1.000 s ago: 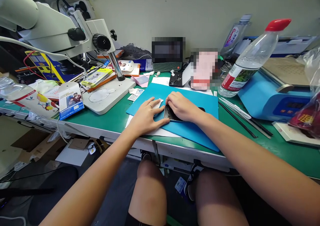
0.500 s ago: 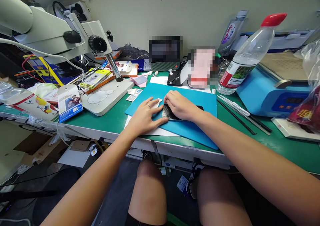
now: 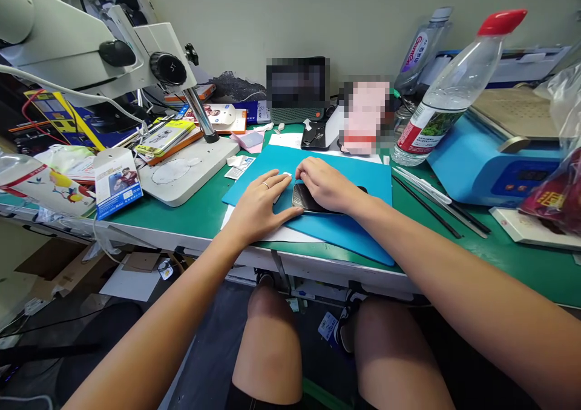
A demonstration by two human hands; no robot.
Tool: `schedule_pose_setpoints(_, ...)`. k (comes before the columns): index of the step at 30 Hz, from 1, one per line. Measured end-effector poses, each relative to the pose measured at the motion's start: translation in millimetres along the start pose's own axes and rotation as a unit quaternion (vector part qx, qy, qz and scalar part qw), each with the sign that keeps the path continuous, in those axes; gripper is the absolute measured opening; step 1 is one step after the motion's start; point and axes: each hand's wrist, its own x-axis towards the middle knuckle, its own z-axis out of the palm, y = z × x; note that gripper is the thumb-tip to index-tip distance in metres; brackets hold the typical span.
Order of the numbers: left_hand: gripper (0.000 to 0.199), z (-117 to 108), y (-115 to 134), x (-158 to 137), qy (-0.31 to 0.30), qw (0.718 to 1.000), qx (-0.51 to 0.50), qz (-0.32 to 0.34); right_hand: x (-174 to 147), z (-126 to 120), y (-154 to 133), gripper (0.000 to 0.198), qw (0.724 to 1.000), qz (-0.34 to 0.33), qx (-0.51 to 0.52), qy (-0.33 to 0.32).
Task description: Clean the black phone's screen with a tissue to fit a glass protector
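Note:
A dark-screened smartphone (image 3: 305, 199) lies flat on the blue mat (image 3: 358, 231). My left hand (image 3: 259, 211) rests at the phone's left end with its fingers stretched out; the thumb touches the near left corner. A small white piece, perhaps paper or a wipe, peeks out by its fingertips. Over the phone, my right hand (image 3: 324, 183) has its fingers curled and pinched together near the far left corner. Whatever is between those fingertips is hidden. The right hand and wrist cover much of the phone.
To the left stands a microscope (image 3: 158, 65) on a white base, near boxes and a bottle. At the right are a red-capped bottle (image 3: 454, 101), tweezers and thin tools (image 3: 431, 195), and a blue heating device (image 3: 490, 162). Another phone (image 3: 315, 135) lies behind the mat.
My left fingers have drawn back slightly from the phone, the thumb staying at its corner. My right fingertips have lifted or shifted slightly toward the far edge. The whole view has shifted a little.

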Motion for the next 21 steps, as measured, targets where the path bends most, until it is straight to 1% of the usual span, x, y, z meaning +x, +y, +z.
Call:
schedule_pose_setpoints(7, 0.049, -0.2, -0.1, 0.2, 0.018, 0.999, -0.033, 0.030, 1.1, -1.6, -1.6, 0.023, 1.000, 0.004, 0.006, 0.002)
schedule_pose_setpoints(13, 0.037, -1.9, 1.1, 2.4, 0.025, 0.998, -0.061, 0.023, -0.7, -10.7, -9.8, 0.025, 0.999, 0.012, 0.028, 0.018)
schedule_pose_setpoints(16, 0.034, -4.7, 2.4, 8.9, 0.029, 0.997, -0.074, 0.015, -0.4, -22.9, -15.8, 0.023, 0.998, 0.014, 0.040, 0.043)
schedule_pose_setpoints(19, 0.032, -8.6, 2.6, 17.3, 0.017, 0.996, -0.085, 0.006, -2.2, -44.3, -17.4, 0.022, 0.997, 0.009, 0.031, 0.070)
schedule_pose_setpoints(21, 0.033, -11.2, 0.8, 22.6, 0.004, 0.996, -0.092, -0.003, -7.1, -61.7, -11.8, 0.022, 0.998, 0.012, 0.011, 0.058)
